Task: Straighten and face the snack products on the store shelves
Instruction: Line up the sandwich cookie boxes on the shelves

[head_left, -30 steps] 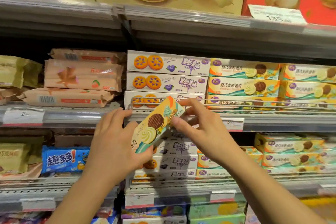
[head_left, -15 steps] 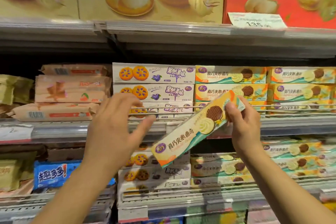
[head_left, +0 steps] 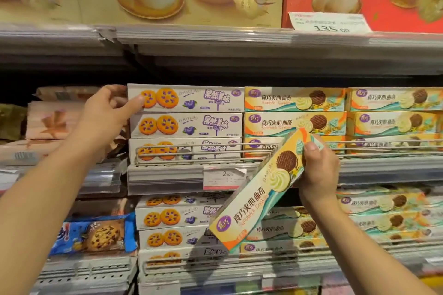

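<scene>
We saw right hand [head_left: 317, 170] gripping one sandwich cookie box [head_left: 260, 195], tilted, before shelf rail [head_left: 191, 148]. Left hand [head_left: 109, 115] pinched left end of top blueberry cookie box [head_left: 185, 97], thumb in front; three in stack.

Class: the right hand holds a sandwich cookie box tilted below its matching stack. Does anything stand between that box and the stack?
Yes. The wire rail along the shelf front crosses just above the held box in the right hand, before the sandwich cookie stack.
</scene>
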{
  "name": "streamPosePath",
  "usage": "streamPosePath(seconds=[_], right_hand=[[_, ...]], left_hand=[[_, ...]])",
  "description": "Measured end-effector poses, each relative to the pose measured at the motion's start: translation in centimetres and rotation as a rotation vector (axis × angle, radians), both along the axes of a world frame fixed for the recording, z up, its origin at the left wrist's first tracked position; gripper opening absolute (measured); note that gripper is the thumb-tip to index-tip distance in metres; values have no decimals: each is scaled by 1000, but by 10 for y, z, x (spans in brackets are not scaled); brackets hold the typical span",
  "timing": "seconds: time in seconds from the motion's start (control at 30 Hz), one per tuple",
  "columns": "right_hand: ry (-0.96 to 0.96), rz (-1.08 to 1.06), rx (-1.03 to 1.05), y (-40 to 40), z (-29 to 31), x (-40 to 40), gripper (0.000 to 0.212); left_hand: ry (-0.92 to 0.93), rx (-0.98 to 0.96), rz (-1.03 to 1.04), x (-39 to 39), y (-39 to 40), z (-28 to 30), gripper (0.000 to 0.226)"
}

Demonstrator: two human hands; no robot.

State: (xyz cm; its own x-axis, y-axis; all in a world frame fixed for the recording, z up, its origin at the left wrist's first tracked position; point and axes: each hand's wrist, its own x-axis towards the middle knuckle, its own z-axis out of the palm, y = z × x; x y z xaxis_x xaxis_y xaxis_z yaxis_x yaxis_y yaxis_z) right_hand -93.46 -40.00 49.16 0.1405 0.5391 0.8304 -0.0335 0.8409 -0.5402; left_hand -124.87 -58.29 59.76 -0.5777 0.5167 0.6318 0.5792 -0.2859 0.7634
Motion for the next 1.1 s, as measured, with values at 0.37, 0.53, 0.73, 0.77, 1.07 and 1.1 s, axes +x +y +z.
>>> streamPosePath(seconds=[0.37, 0.53, 0.73, 0.77, 1.07, 1.1], right_hand=[[-10, 1, 14, -3, 0, 0, 35], [-24, -45, 3, -7, 1, -1, 32], [-52, -77, 13, -5, 1, 0, 29], [-54, -83, 22, -5, 2, 0, 30], [39, -15, -80, -25, -10, 11, 27], [92, 2, -102, -28, -19, 15, 28]], left_hand=[[-35, 26, -45, -1, 7, -4, 32], [33, 17, 25, -1, 8, -15, 36], [89, 5, 130, -7, 6, -31, 41], [93, 0, 133, -8, 7, -30, 39], [181, 70, 245, 17, -19, -51, 40], [211, 129, 245, 27, -28, -60, 32]])
